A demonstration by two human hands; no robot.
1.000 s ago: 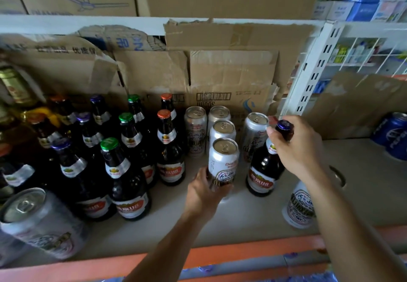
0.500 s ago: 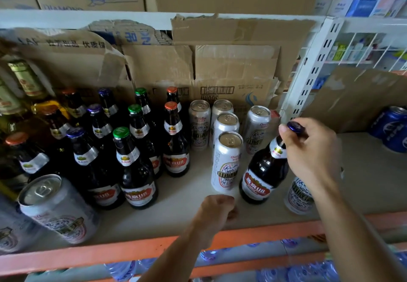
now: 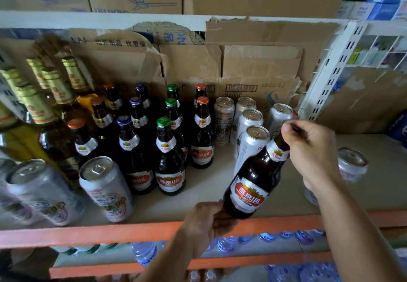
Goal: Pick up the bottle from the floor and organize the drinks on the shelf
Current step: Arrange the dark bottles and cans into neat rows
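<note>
Two hands hold your tilted brown glass bottle: right hand clamps neck, left hand now cups base; silver cans stand just beyond your fingertips.

My right hand covers the cap of the bottle I hold, and my left hand hides its base. My right forearm screens most of a can. The left-edge cans are blurred.

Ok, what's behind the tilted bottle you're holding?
Behind the bottle, a column of silver cans stands on the shelf; the nearest can's lower half is hidden by it.
</note>
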